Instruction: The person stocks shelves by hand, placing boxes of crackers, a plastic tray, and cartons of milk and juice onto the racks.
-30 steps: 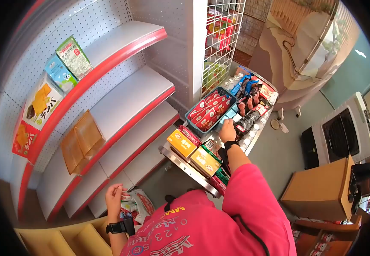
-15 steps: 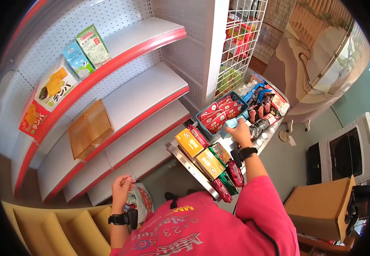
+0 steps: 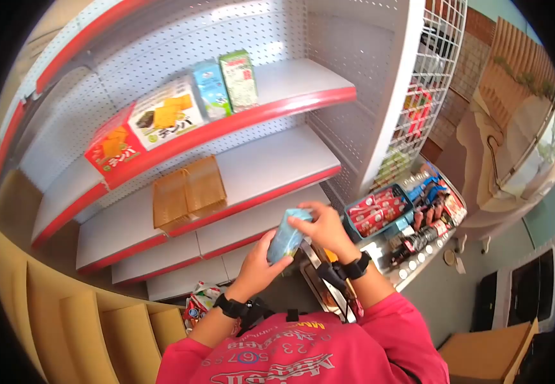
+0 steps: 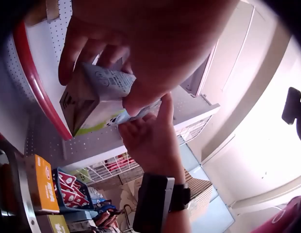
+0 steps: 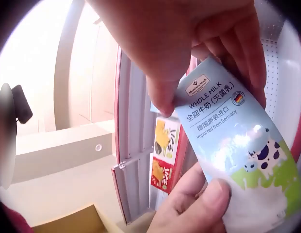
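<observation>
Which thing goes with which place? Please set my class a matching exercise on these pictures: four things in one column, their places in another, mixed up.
Things
1. Carton reading WHOLE MILK
2. Green-and-white pack
3. Amber box
4. Red packets

Places
A. Inside the blue basket
B. At the right-hand end of a shelf row, furthest from the red snack box
C. Held by the left hand and right hand
D. On the shelf below the red snack box

Pairs: 1-C, 2-B, 3-D, 4-A
</observation>
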The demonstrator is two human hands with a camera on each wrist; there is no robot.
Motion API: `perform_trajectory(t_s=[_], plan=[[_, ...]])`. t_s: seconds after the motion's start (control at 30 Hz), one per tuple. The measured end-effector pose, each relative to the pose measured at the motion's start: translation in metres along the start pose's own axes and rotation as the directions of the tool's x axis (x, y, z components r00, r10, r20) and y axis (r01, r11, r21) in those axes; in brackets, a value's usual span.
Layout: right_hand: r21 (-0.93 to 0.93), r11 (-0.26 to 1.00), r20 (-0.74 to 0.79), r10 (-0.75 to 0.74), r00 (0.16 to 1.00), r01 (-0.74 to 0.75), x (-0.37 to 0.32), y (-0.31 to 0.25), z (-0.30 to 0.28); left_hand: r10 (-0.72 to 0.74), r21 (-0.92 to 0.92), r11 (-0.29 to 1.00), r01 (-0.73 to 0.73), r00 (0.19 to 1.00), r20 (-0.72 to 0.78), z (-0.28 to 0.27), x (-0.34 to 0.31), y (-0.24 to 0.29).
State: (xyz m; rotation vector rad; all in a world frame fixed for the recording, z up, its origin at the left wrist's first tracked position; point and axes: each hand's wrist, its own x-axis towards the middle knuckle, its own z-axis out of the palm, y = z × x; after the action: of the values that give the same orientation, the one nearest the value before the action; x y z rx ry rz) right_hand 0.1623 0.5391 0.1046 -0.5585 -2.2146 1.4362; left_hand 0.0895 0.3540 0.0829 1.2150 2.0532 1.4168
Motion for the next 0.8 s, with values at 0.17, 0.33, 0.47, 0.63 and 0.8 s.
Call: perform_trajectory(t_s=[0.17,0.33,0.47,0.63,0.8], plan=[[0.111,0.984,0.193,-0.159,0.968,0.14,0.015,-0.02,0.04,-0.042,-0.045,0.998,0.037,0.993,-0.108,-0.038,-0.011,-0.039],[0.357,0.933,0.396,-0.198,0.897,0.049,0.028,-0.032,0.074,-0.104,-0.409,0.912,0.044,0.987,-0.126,-0.073,-0.016,-0.047],[0.543,0.836,0.431,-0.193,0.882,-0.082,0.039,-0.049,0.087,-0.054,-0.418,0.908,-0.005,0.99,-0.13,-0.098,-0.008,-0.043],[0.621,0.782,0.182,-0.214,0.96,0.057,0.065,-0.068,0.054,0.014,-0.347,0.936,-0.051,0.994,-0.109,-0.124,0.014,-0.033],[0.449,0.8,-0.299,-0.286,0.91,0.398,0.124,-0.086,-0.017,0.277,0.072,0.961,-0.268,0.932,-0.233,-0.151,0.055,-0.009]])
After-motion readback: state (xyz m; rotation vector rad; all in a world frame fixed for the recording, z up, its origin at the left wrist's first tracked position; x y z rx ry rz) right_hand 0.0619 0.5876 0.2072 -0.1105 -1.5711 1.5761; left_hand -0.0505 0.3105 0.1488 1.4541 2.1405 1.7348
